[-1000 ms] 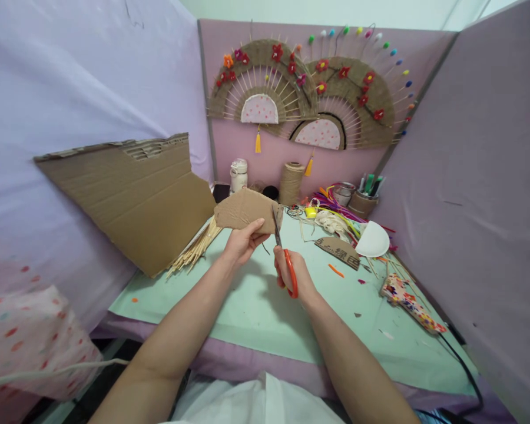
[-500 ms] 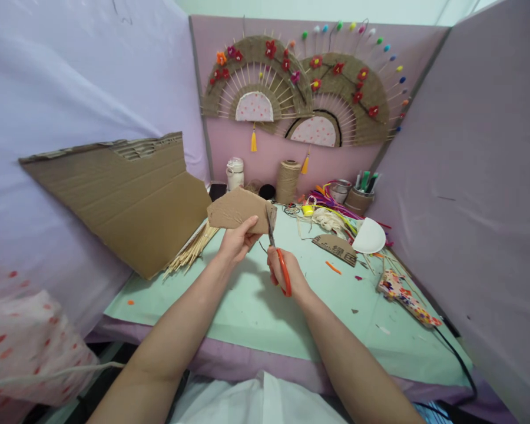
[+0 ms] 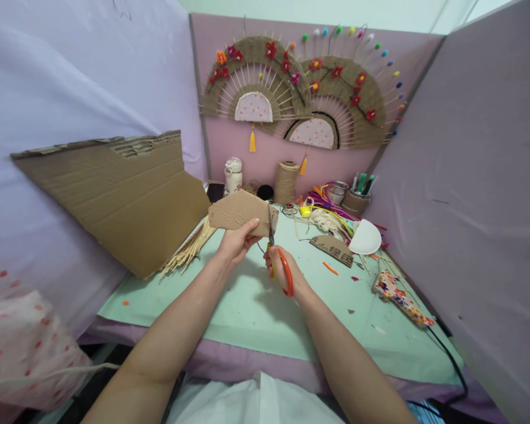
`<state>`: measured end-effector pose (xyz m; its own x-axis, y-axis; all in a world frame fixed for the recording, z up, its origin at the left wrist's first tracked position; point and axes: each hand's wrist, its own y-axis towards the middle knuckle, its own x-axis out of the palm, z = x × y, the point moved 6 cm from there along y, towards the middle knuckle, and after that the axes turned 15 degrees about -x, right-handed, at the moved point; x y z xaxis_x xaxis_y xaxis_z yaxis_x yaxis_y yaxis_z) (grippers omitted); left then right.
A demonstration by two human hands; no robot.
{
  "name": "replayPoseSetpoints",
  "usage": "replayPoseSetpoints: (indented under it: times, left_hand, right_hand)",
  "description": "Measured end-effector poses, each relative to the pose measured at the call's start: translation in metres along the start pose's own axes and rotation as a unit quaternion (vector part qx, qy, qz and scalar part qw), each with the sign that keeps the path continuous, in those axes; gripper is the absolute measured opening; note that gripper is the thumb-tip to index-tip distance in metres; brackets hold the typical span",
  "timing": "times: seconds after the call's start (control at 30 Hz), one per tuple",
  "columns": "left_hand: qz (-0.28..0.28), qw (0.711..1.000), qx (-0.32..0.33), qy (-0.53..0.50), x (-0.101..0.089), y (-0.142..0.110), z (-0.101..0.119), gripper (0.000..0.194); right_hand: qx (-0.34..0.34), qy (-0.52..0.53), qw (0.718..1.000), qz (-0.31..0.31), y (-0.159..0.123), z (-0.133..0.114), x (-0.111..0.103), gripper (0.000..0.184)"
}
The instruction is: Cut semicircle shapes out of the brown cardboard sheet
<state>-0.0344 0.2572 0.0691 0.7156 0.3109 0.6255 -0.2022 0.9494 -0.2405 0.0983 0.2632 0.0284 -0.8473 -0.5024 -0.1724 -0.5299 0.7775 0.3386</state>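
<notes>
My left hand (image 3: 241,240) pinches the lower edge of a small brown cardboard piece (image 3: 236,211), thumb on the near face, and holds it up above the table. In my right hand (image 3: 285,268) is a pair of scissors (image 3: 287,274) with red-orange handles. Their blades point away from me and lie across the right end of the cardboard. A narrow strip of it shows to the right of the blades. My fingers behind the cardboard are partly hidden.
A large cardboard sheet (image 3: 128,206) leans at the left beside thin wooden sticks (image 3: 189,250). Behind stand a twine spool (image 3: 286,182) and a white bottle (image 3: 233,174). To the right lie a cardboard half-circle (image 3: 333,249), a white half-disc (image 3: 365,237) and a corded glue gun (image 3: 400,297).
The scissor handles have come slightly closer together, with the blades still across the right end of the cardboard. The whole view has shifted a little.
</notes>
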Motion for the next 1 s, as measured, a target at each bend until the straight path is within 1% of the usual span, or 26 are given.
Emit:
replayPoseSetpoints:
  times: [0.1,0.2,0.27,0.4,0.57,0.83,1.0]
  left_hand:
    - [-0.005,1.0,0.007,-0.001,0.001,-0.001,0.0,0.034]
    - [-0.01,1.0,0.008,-0.003,0.002,-0.001,0.001,0.034]
    - [-0.014,1.0,0.002,-0.002,0.002,-0.002,0.001,0.035]
    - [-0.013,1.0,0.004,0.005,0.001,-0.002,0.001,0.036]
    - [-0.023,1.0,0.002,0.0,0.003,-0.004,0.001,0.035]
    - [-0.043,0.999,0.002,-0.001,0.004,-0.004,0.002,0.037]
    - [-0.045,0.999,-0.005,0.008,0.006,-0.006,0.003,0.036]
  right_hand:
    - [0.008,0.051,0.999,0.006,-0.001,-0.01,0.002,0.061]
    - [0.023,0.092,0.996,-0.003,-0.003,-0.017,0.005,0.062]
    - [0.015,0.078,0.997,0.001,-0.002,-0.018,0.004,0.061]
    - [-0.007,0.038,0.999,0.011,-0.002,-0.012,0.001,0.059]
    - [-0.026,0.036,0.999,0.014,-0.003,-0.009,0.001,0.055]
    - [-0.019,0.054,0.998,0.018,-0.006,-0.022,0.002,0.054]
    - [-0.017,0.027,0.999,0.013,-0.008,-0.028,0.001,0.054]
